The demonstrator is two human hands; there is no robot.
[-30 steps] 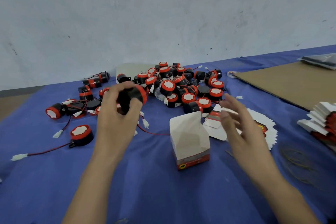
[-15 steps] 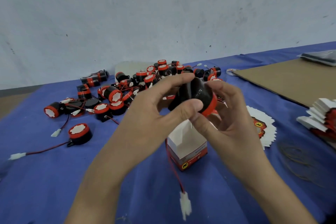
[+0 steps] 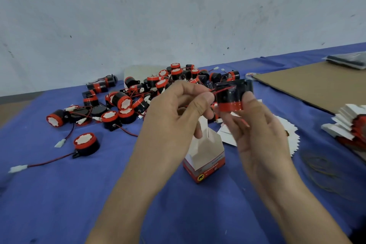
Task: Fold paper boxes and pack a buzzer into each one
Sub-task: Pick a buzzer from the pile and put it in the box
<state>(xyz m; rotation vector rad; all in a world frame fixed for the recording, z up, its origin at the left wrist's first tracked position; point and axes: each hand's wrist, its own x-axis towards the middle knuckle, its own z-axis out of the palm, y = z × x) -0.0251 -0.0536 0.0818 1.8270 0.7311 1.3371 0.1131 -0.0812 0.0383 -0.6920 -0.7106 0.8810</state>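
Observation:
My right hand (image 3: 257,130) grips a black buzzer with a red band (image 3: 230,96), held up above the table. My left hand (image 3: 176,119) pinches the buzzer's red wire (image 3: 221,90) right beside it. Below both hands stands a folded white paper box (image 3: 206,156) with a red base, its top flaps open. A pile of black and red buzzers (image 3: 150,89) lies behind the hands on the blue cloth.
Flat white box blanks (image 3: 291,136) fan out right of the box. Another stack of blanks (image 3: 348,125) sits at the far right. A brown cardboard sheet (image 3: 309,83) lies at the back right. Rubber bands (image 3: 320,166) lie on the cloth. A lone buzzer (image 3: 86,142) sits front left.
The buzzer passed from my left hand to my right and shifted right. My left hand now pinches its wire, whose connector no longer hangs below the box.

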